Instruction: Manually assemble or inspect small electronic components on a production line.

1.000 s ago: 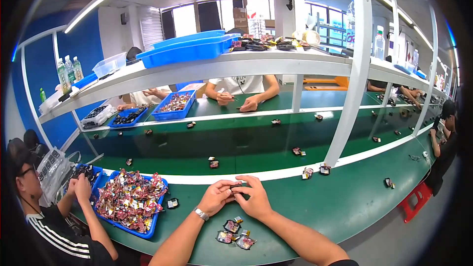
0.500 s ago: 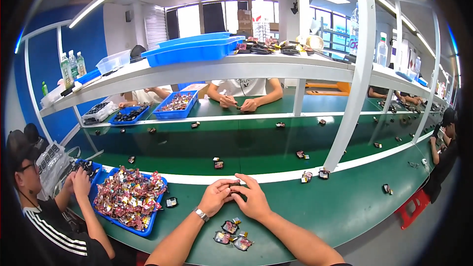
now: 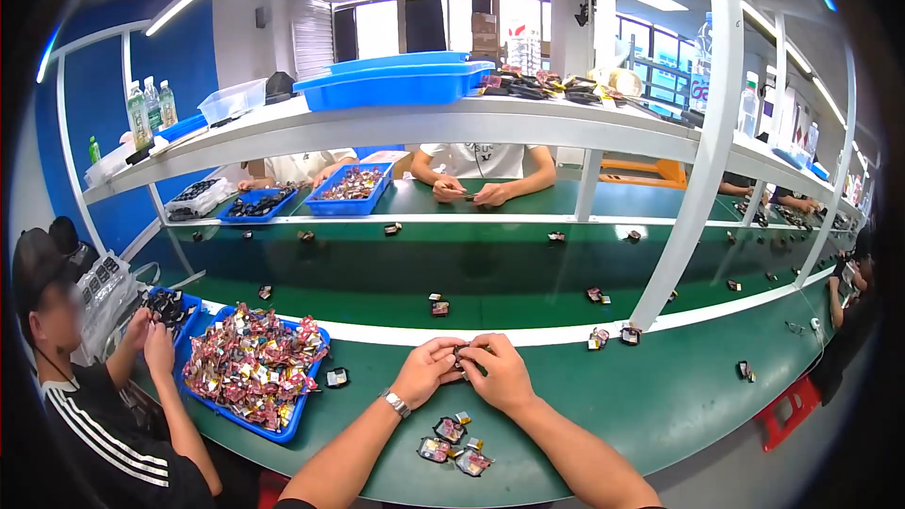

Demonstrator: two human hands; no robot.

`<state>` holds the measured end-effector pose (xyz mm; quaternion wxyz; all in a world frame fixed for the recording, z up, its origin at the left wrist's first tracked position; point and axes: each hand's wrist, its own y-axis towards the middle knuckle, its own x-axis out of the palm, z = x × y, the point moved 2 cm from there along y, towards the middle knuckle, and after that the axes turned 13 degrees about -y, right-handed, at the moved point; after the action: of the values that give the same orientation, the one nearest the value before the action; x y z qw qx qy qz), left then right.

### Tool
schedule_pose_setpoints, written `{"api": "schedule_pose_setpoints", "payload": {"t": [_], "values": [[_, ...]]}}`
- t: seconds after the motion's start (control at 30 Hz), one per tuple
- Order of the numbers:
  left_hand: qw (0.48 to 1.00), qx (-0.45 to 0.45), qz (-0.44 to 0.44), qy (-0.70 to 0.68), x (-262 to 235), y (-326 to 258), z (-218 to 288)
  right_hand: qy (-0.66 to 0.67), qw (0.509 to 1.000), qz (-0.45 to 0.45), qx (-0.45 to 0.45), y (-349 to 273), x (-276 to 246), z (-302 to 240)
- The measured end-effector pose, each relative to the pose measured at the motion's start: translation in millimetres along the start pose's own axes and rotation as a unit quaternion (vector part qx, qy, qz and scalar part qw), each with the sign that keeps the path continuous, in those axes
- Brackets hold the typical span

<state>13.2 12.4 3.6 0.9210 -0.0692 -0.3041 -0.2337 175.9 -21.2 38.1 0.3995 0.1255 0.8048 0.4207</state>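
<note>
Above the green tabletop, my left hand and my right hand meet with fingers pinched around a small dark part. Most of that part is covered by the fingers, and its exact kind is too small to make out. Close in front of my wrists lie several small electronic assemblies, each with a black frame, a reddish board and a yellow-and-silver piece. To the left of my left hand, one more black-framed piece rests beside a blue tray heaped with reddish assemblies.
A co-worker sits at the left, handling something near a tray of black parts. Past a white rail, spaced-out assemblies lie on a green belt. A white shelf with a slanting post stands ahead; another person works behind it.
My right hand's fingers have drawn in and curled over the small dark part; the left hand keeps its hold. The whole view has shifted slightly, so the scene sits further right.
</note>
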Motion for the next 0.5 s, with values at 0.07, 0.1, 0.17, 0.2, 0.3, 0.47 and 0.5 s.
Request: {"api": "schedule_pose_setpoints", "payload": {"t": [0.07, 0.1, 0.17, 0.2, 0.3, 0.47, 0.5], "values": [[1.000, 0.000, -0.001, 0.002, 2.0, 0.9, 0.5, -0.001, 1.000, -0.007, -0.002, 0.1, -0.5, -0.1], [1.000, 0.001, -0.003, 0.006, 2.4, 0.6, 0.8, -0.016, 1.000, -0.006, -0.005, -0.5, 0.5, -0.6], [1.000, 0.001, -0.002, 0.003, 1.2, 1.3, -0.6, -0.032, 0.999, -0.005, -0.009, -1.5, 1.2, -1.9], [1.000, 0.000, -0.001, 0.000, 0.0, 1.5, -1.2, -0.046, 0.999, -0.011, -0.006, -1.5, 0.8, -3.9], [1.000, 0.000, -0.006, -0.001, -2.0, 2.3, -2.6, -0.078, 0.997, -0.013, -0.013, -3.4, 5.3, -4.9], [1.000, 0.003, -0.001, 0.002, -0.3, 1.8, -2.9, -0.102, 0.994, -0.005, -0.035, -6.0, 7.7, -2.8], [1.000, 0.004, -0.001, 0.004, -0.5, 1.8, -3.0, -0.098, 0.995, -0.002, -0.027, -6.6, 8.2, -3.3]]}}
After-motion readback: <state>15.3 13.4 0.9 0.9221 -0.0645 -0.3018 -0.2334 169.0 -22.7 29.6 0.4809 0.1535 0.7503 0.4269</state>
